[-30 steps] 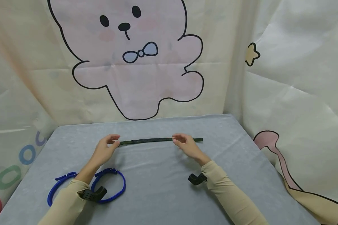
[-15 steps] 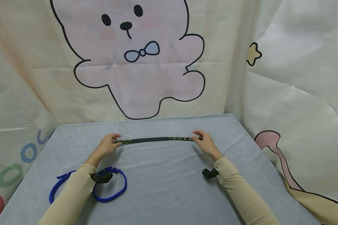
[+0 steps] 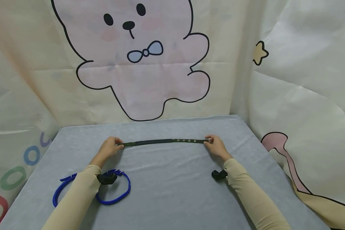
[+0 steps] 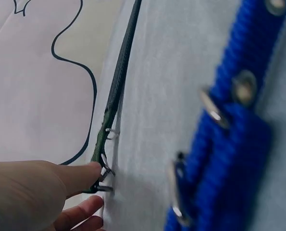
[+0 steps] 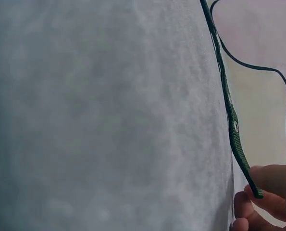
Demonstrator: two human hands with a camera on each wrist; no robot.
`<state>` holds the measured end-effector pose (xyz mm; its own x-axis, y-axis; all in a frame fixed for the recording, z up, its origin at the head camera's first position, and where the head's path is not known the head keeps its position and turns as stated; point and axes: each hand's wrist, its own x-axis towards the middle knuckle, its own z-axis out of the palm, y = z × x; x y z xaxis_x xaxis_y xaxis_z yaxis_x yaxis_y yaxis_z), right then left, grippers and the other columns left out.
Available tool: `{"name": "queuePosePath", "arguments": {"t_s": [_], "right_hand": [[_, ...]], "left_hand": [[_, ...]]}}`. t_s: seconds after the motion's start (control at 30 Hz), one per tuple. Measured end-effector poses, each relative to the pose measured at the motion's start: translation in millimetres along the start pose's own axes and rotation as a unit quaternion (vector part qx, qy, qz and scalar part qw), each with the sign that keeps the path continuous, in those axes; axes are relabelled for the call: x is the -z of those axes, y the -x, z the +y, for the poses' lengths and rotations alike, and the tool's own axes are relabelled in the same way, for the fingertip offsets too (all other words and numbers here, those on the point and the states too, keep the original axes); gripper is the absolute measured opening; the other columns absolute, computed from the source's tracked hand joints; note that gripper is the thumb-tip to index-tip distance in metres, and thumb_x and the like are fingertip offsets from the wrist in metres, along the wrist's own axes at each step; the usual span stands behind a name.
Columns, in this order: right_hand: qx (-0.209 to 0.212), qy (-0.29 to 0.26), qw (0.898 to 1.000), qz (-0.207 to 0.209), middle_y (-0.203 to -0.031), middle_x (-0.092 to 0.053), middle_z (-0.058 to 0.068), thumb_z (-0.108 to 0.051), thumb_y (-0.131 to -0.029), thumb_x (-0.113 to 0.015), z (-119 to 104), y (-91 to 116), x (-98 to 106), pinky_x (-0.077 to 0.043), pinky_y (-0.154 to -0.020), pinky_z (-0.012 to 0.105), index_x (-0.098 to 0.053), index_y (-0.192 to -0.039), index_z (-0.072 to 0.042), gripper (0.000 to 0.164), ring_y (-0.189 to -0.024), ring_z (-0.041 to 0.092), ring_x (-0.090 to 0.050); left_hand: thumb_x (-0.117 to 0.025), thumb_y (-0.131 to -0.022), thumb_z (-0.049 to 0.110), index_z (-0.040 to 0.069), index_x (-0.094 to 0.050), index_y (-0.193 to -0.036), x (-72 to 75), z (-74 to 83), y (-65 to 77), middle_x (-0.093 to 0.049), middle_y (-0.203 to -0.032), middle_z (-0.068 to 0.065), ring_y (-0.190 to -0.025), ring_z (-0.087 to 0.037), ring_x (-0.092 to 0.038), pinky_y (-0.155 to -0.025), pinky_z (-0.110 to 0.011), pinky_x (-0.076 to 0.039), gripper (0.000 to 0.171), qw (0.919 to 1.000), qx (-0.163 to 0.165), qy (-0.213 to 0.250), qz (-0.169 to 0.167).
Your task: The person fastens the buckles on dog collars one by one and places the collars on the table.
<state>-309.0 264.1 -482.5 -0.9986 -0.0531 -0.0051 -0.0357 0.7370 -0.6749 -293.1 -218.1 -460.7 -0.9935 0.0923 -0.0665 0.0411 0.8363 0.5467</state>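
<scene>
A dark green pet collar [image 3: 153, 141] with metal eyelets lies stretched out lengthwise across the far part of the table. My left hand [image 3: 109, 148] pinches its left end, where metal buckle parts [image 4: 104, 175] show in the left wrist view. At the other end, my right hand [image 3: 217, 147] pinches the collar's free tip [image 5: 256, 192] between thumb and fingers. Two blue collars, one on the left [image 3: 57, 193] and one on the right [image 3: 125, 196], lie looped near my left forearm, which partly hides them. Blue webbing with a metal buckle [image 4: 215, 110] looms close in the left wrist view.
Grey cloth covers the table [image 3: 166, 188]. A printed curtain [image 3: 149, 83] with a cartoon bear stands behind it, and more printed curtains hang at both sides.
My right hand has slid rightward along the green collar to its tip, uncovering the eyelets. The left hand stays at the buckle end, its forearm shifted slightly right.
</scene>
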Motion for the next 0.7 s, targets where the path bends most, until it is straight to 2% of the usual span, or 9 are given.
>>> {"name": "queuePosePath", "arguments": {"t_s": [0.13, 0.33, 0.43, 0.5, 0.63, 0.7], "right_hand": [[0.004, -0.005, 1.000, -0.008, -0.118, -0.063, 0.026, -0.012, -0.101, -0.059, 0, -4, 1, -0.049, -0.092, 0.049, -0.066, -0.122, 0.003, 0.026, -0.109, 0.038, -0.059], [0.025, -0.016, 1.000, -0.010, -0.092, -0.064, 0.015, -0.008, -0.098, -0.063, -7, -5, 4, -0.044, -0.072, 0.029, -0.068, -0.105, 0.005, 0.016, -0.084, 0.023, -0.057], [0.027, -0.035, 0.999, -0.006, -0.086, -0.061, 0.010, -0.009, -0.099, -0.062, -12, -4, 9, -0.043, -0.064, 0.025, -0.063, -0.098, 0.005, 0.014, -0.074, 0.015, -0.053], [0.030, -0.057, 0.998, 0.003, -0.085, -0.061, 0.010, -0.010, -0.100, -0.061, -16, -3, 12, -0.043, -0.062, 0.023, -0.060, -0.096, 0.003, 0.014, -0.071, 0.013, -0.053], [0.046, -0.111, 0.992, 0.026, -0.092, -0.063, 0.015, -0.014, -0.104, -0.056, -28, 0, 20, -0.045, -0.066, 0.022, -0.056, -0.099, 0.002, 0.017, -0.079, 0.013, -0.058], [0.046, -0.142, 0.988, 0.039, -0.095, -0.063, 0.013, -0.018, -0.106, -0.053, -36, 2, 23, -0.047, -0.069, 0.020, -0.054, -0.101, 0.001, 0.020, -0.085, 0.013, -0.060]], "left_hand": [[-0.069, -0.094, 0.012, -0.002, -0.067, -0.102, -0.1, -2.2, 2.7, -0.069, -0.112, -0.024, -0.106, -0.040, -0.063, -0.093, -0.054, -0.048, 0.016, 1.0000, -0.003, 0.002, 0.007], [-0.071, -0.092, 0.009, -0.001, -0.067, -0.099, 3.2, -3.8, 6.3, -0.071, -0.099, -0.019, -0.093, -0.033, -0.066, -0.085, -0.049, -0.050, 0.013, 0.9995, -0.026, -0.017, -0.007], [-0.069, -0.093, 0.009, -0.002, -0.071, -0.101, 6.4, -4.6, 10.0, -0.071, -0.097, -0.018, -0.089, -0.030, -0.064, -0.082, -0.047, -0.051, 0.014, 0.9987, -0.036, -0.033, -0.011], [-0.066, -0.094, 0.010, -0.002, -0.073, -0.100, 9.1, -4.3, 14.1, -0.069, -0.091, -0.016, -0.082, -0.027, -0.061, -0.075, -0.043, -0.050, 0.015, 0.9986, -0.039, -0.034, -0.010], [-0.061, -0.098, 0.011, -0.001, -0.069, -0.094, 16.2, -0.3, 23.9, -0.061, -0.080, -0.008, -0.072, -0.019, -0.052, -0.064, -0.032, -0.041, 0.014, 0.9992, -0.041, -0.003, 0.001], [-0.057, -0.101, 0.012, 0.001, -0.064, -0.094, 21.2, 4.2, 29.6, -0.060, -0.082, -0.009, -0.073, -0.020, -0.052, -0.063, -0.031, -0.041, 0.015, 0.9989, -0.044, 0.017, 0.011]]}}
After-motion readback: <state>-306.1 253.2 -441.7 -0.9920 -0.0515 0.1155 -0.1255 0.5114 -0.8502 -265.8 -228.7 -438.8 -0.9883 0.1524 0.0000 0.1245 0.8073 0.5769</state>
